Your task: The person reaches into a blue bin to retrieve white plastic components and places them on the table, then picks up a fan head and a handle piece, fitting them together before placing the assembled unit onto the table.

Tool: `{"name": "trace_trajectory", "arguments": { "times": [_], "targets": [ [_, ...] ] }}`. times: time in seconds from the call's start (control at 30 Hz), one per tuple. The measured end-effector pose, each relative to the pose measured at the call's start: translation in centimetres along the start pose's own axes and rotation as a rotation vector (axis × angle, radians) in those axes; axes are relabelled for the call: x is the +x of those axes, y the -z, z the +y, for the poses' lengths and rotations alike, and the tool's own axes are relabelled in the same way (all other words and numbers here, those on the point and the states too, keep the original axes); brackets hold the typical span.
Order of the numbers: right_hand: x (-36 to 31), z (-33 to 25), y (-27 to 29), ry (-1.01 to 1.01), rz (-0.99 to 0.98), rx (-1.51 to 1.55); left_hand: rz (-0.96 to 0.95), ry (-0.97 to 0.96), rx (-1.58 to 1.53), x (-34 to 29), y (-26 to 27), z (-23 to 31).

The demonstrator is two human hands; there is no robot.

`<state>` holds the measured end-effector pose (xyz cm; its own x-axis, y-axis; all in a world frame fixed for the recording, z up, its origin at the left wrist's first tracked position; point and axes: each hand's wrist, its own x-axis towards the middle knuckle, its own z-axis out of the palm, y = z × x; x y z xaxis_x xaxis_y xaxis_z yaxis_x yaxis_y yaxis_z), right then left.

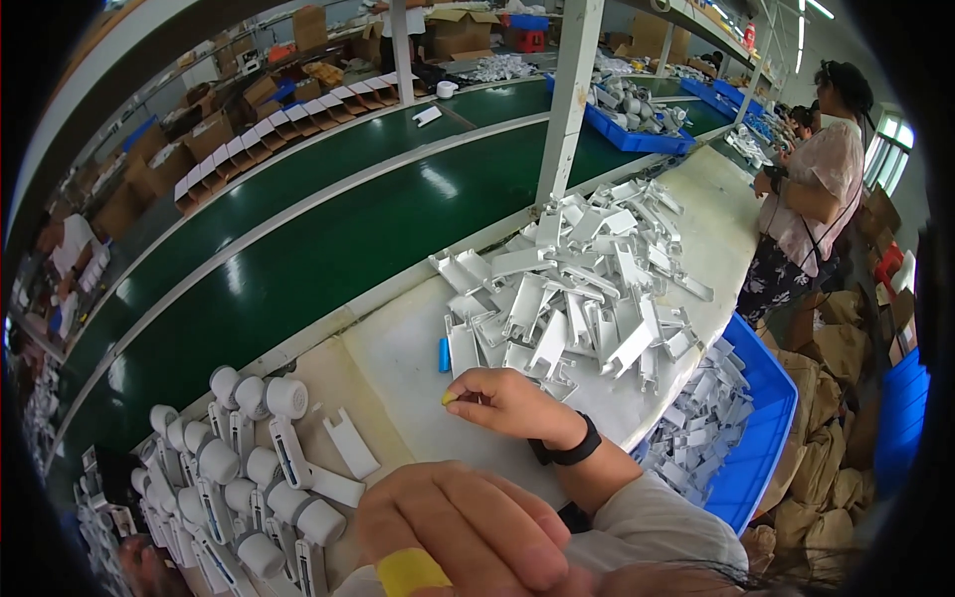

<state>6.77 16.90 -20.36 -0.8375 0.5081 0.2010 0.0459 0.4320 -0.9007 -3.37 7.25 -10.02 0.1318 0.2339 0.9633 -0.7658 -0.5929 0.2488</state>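
Note:
Close in front of me is my left hand (463, 527), large in the picture, its fingers bent and pressed together; yellow tape wraps one finger. Whatever it may hold is hidden. Over the worktable (393, 383) my right hand (517, 401), with a black wristband, is closed in a pinch. Yellow covers a fingertip there, and anything pinched is too small to make out. Just beyond it a blue cylinder (444, 355) stands beside a heap of white plastic channel-shaped parts (577, 289). To the left, several white devices with round heads (239, 468) sit close together.
Two loose white covers (350, 443) lie by the devices. A blue bin (771, 418) of small white parts is at my right. Beyond the table runs a green conveyor (328, 249), with a metal post (570, 109) at its edge. Another person (811, 189) stands at far right.

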Motion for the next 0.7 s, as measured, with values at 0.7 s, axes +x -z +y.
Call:
{"name": "trace_trajectory", "arguments": {
  "times": [0.7],
  "targets": [
    [0.5, -0.8, 0.1, -0.014, -0.003, -0.02, 0.359, 0.012, -0.528, 1.7, -3.1, -2.6]
  ]
}}
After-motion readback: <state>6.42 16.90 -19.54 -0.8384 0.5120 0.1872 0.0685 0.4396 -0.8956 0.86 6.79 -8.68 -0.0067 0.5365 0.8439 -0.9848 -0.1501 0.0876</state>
